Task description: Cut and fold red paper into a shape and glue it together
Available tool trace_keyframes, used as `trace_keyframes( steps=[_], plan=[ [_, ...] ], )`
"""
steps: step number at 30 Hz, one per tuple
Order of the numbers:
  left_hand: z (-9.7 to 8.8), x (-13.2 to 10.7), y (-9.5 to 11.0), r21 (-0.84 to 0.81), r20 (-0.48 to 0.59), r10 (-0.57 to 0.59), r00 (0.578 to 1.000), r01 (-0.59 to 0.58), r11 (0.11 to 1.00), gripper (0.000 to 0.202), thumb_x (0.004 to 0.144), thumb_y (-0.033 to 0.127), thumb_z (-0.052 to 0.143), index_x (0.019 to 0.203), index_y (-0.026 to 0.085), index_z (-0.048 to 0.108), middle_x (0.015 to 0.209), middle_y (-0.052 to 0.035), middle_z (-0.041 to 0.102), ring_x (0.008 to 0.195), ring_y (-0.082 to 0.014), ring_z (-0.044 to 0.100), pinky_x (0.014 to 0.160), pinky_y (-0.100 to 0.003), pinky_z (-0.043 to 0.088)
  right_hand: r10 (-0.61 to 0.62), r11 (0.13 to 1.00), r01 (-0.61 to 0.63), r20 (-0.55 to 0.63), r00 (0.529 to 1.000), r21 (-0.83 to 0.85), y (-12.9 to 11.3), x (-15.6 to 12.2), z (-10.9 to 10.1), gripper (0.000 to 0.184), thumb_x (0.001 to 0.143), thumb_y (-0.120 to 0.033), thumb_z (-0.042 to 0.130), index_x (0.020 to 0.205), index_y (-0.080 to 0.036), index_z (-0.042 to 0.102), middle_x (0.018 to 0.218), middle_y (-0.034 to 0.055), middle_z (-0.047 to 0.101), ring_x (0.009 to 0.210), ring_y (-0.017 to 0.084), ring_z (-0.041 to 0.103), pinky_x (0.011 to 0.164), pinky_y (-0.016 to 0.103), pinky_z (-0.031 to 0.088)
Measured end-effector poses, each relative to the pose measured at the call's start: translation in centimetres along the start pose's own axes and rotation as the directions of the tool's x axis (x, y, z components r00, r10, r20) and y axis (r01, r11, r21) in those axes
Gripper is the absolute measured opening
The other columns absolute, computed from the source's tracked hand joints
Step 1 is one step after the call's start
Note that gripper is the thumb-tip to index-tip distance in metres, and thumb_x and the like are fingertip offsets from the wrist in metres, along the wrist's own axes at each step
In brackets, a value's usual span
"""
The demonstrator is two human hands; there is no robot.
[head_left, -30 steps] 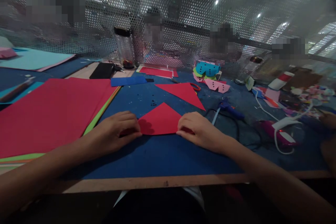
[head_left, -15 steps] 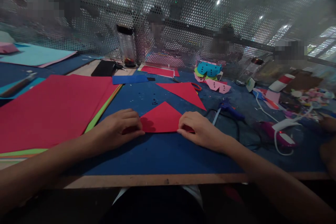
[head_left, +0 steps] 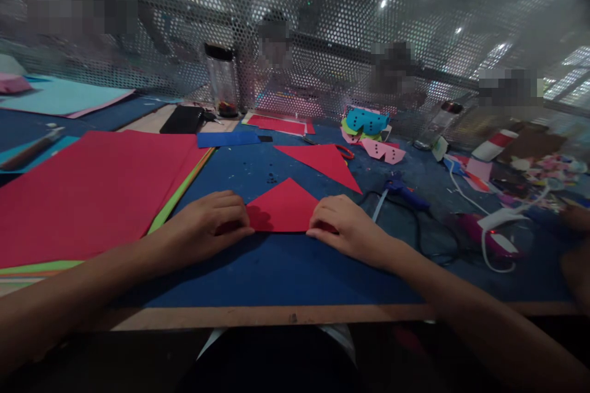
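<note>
A folded red paper triangle (head_left: pixel 283 207) lies on the blue mat (head_left: pixel 286 270), its point facing away from me. My left hand (head_left: pixel 205 227) presses on its left corner with the fingers curled down on the paper. On the right corner rests my right hand (head_left: pixel 343 226), fingers bent and pressed together along the near edge. A second red paper triangle (head_left: pixel 322 163) lies flat a little farther back, touched by neither hand.
A stack of red and green sheets (head_left: pixel 92 193) fills the left. A blue glue gun (head_left: pixel 403 191) with cords lies right of my right hand. Paper cut-outs (head_left: pixel 369 129), a jar (head_left: pixel 222 83), a black case (head_left: pixel 183 120) and scraps sit before a perforated metal screen (head_left: pixel 322 24).
My right hand's fingers have slid a little left along the triangle's near edge. The left hand has stayed in place.
</note>
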State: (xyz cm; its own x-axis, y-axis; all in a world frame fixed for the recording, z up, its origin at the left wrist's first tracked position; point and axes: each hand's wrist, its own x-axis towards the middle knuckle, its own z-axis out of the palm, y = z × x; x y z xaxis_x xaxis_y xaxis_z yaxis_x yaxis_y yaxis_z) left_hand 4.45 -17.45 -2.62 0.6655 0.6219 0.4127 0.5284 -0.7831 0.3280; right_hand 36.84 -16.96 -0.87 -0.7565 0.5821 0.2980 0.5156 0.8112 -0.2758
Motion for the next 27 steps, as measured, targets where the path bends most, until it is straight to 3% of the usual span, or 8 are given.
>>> trace_keyframes(
  steps=[18, 27],
  plan=[
    [0.01, -0.06, 0.11, -0.005, 0.029, -0.037, 0.999, 0.037, 0.999, 0.022, 0.103, 0.031, 0.058, 0.084, 0.02, 0.064, 0.085, -0.0049, 0.063, 0.083, -0.0193, 0.06, 0.07, -0.031, 0.048, 0.093, 0.996, -0.094, 0.066, 0.993, 0.006, -0.13, 0.17, 0.17, 0.019, 0.102, -0.035, 0.061, 0.092, -0.019, 0.065, 0.095, 0.0041, 0.069, 0.09, 0.018, 0.06, 0.086, 0.034, 0.039],
    [0.02, -0.03, 0.21, -0.045, 0.06, -0.099, 0.993, 0.101, 0.994, 0.022, 0.103, 0.034, 0.057, 0.088, 0.02, 0.064, 0.105, -0.0085, 0.064, 0.094, -0.0201, 0.062, 0.078, -0.031, 0.052, 0.127, 0.992, -0.129, 0.077, 0.989, 0.017, -0.11, 0.18, 0.28, 0.02, 0.103, -0.034, 0.061, 0.091, -0.019, 0.062, 0.093, 0.0033, 0.067, 0.087, 0.018, 0.058, 0.084, 0.033, 0.036]
  ],
)
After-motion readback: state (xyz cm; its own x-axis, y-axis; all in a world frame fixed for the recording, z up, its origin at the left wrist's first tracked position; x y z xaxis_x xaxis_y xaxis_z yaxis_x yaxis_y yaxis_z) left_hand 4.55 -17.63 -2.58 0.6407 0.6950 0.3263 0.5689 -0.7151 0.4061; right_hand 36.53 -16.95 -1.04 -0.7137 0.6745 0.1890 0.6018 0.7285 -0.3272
